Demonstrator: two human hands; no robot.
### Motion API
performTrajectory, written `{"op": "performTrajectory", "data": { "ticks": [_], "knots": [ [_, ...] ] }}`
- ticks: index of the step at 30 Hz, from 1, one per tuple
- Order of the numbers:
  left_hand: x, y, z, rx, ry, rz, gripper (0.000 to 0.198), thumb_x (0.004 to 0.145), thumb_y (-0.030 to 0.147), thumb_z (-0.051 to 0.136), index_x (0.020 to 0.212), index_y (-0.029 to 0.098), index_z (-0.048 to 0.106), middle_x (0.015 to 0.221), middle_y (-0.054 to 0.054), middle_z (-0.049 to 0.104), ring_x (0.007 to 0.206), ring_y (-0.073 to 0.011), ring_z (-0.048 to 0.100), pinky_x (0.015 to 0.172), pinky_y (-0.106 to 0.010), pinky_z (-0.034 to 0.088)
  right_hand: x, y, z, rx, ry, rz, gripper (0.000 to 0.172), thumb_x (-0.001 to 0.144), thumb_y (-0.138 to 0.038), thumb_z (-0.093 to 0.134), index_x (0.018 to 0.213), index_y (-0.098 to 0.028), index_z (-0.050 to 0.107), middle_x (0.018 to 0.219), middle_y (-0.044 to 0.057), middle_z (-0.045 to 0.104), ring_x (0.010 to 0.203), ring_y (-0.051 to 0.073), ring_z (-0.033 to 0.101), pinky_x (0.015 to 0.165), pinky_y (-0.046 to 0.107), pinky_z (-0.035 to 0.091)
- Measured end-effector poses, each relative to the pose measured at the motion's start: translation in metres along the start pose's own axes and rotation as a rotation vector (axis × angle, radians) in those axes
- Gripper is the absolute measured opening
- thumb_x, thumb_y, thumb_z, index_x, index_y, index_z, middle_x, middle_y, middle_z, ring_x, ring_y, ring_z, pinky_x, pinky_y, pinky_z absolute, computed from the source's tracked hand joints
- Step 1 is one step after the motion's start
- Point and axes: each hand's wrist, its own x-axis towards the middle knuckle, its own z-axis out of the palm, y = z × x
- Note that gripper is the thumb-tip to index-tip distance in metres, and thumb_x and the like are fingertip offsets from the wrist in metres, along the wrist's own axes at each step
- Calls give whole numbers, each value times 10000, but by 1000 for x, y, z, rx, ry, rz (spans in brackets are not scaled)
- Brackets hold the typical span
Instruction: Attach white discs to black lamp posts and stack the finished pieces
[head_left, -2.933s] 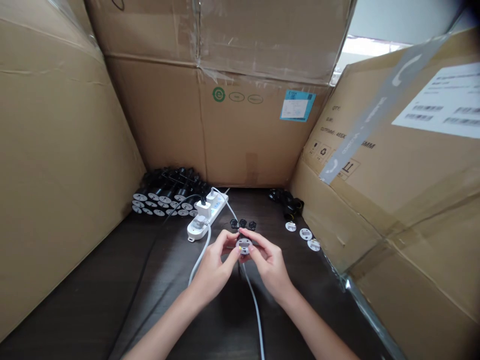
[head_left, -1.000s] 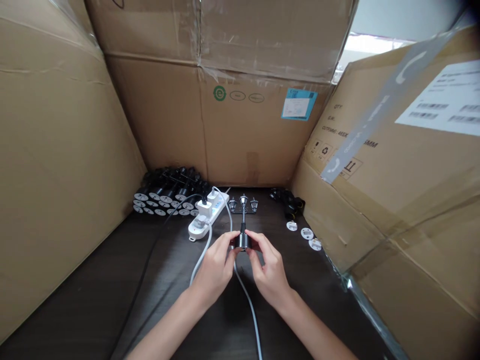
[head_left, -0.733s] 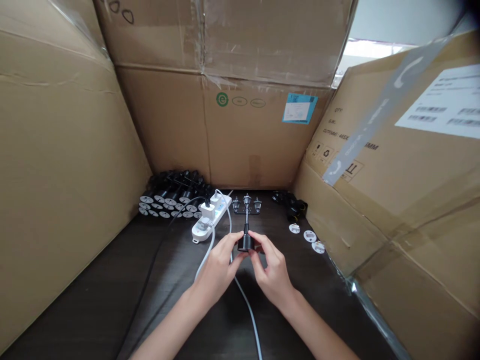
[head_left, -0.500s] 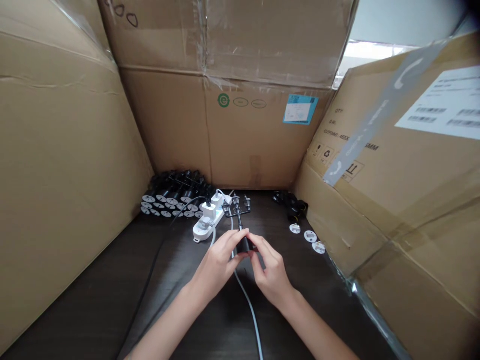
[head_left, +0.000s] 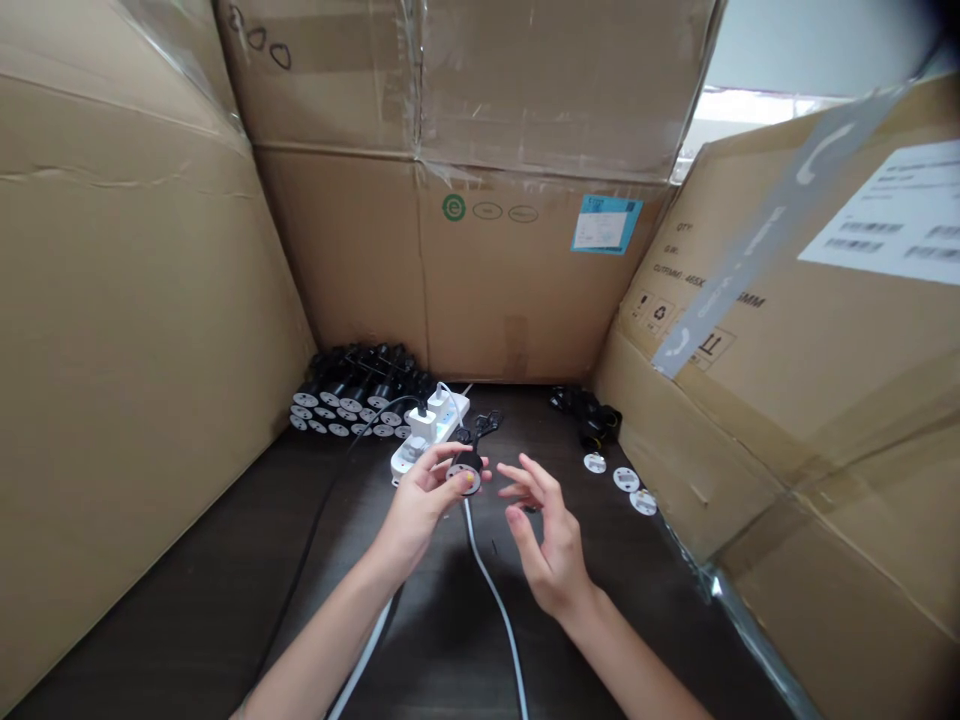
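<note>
My left hand (head_left: 416, 510) is closed around the black round base of a small lamp-post model (head_left: 466, 463). The white disc on the base's underside faces me, with my thumb on its edge and a small yellow spot beside it. The thin post and lamp heads point away, partly hidden behind the base. To the right, apart from the model, my right hand (head_left: 551, 540) is open with its fingers spread and nothing in them. Just beyond the model lies a white power strip (head_left: 401, 465) with plugs in it.
Black lamp-post models (head_left: 352, 385) with white disc ends are stacked at the back left. Several loose white discs (head_left: 626, 480) lie at right, near a pile of black parts (head_left: 592, 415). Large cardboard boxes (head_left: 525, 300) wall in the dark table (head_left: 225, 580). A grey cable (head_left: 495, 600) runs towards me.
My right hand has let go of the lamp-post model and moved slightly right. In my left hand the model has tilted so its white underside shows, and it has shifted slightly left.
</note>
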Motion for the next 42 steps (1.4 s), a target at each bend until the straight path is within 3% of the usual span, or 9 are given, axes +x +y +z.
{"op": "performTrajectory", "data": {
  "ticks": [6,13,19,21,24,27,31,37,42],
  "knots": [
    [-5,24,-2,183,78,159,318,618,218,729,896,152,589,714,-11,660,627,-143,644,631,-255,505,-2,1,0,-11,24,-36,448,865,-174,452,1295,-212,334,1167,94,558,886,166,595,784,328,500],
    [-15,96,-21,441,289,509,328,653,247,722,947,160,603,760,-15,667,618,-131,631,588,-239,521,1,-3,-5,2,83,-74,441,859,-153,456,1280,-218,343,1140,87,569,852,154,593,764,318,501],
    [28,134,-45,696,353,734,357,683,287,693,995,152,585,819,-15,658,727,-156,643,744,-329,522,2,-5,-5,-41,63,-110,421,857,-153,454,1263,-208,355,1127,100,574,831,162,599,750,318,512],
    [51,132,-59,962,318,627,394,697,370,656,1021,156,589,866,-37,669,775,-184,643,763,-344,509,3,-5,-5,-58,53,-115,413,856,-154,455,1254,-212,358,1114,96,580,817,158,599,740,310,515],
    [84,119,-82,1290,130,494,369,671,424,649,950,182,649,861,-41,696,807,-225,647,788,-353,489,4,-3,-6,-85,31,-119,401,856,-153,450,1244,-214,364,1097,90,585,791,153,596,733,301,515],
    [108,105,-101,1597,-15,466,354,726,463,576,1008,259,640,1095,-30,650,1029,-255,584,900,-373,429,6,0,-7,-113,9,-97,391,860,-162,444,1240,-207,366,1093,94,583,775,153,592,730,301,512],
    [130,93,-112,1721,-60,505,393,737,493,551,1033,248,632,1230,-62,566,1180,-271,475,1024,-437,291,9,5,-8,-142,5,-54,379,864,-170,442,1234,-210,369,1091,87,578,767,152,588,725,302,508],
    [139,67,-120,1776,-274,488,354,757,467,546,1009,239,646,1083,-72,658,1104,-224,553,1070,-421,193,10,10,-7,-155,-10,-38,368,867,-168,445,1225,-219,377,1078,81,574,760,151,581,712,304,504],
    [136,57,-130,1789,-283,460,435,774,497,509,1106,233,606,1112,-110,638,1122,-251,536,1065,-483,124,10,10,-4,-164,-30,-34,348,868,-176,447,1210,-210,391,1065,86,579,735,147,582,701,301,506]
  ]
}}
